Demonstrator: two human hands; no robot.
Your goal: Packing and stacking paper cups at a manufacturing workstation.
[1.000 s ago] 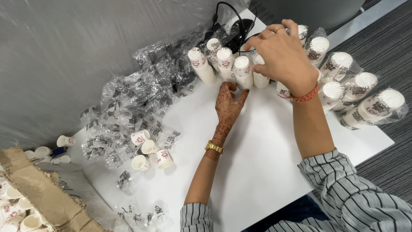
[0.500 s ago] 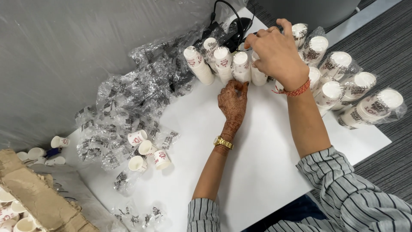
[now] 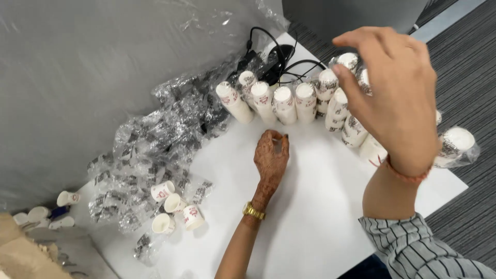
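The left hand lies on the white tabletop, fingers curled loosely, holding nothing, just short of a row of cup stacks that lie on their sides (white paper cups with red print, nested). The right hand hovers above the stacks at the right end of the row, fingers spread and bent, nothing in its grip; it is blurred. One more stack in clear wrap lies near the tabletop's right edge. Crumpled clear wrappers pile up on the left, with four loose cups beside them. Black cables sit behind the row.
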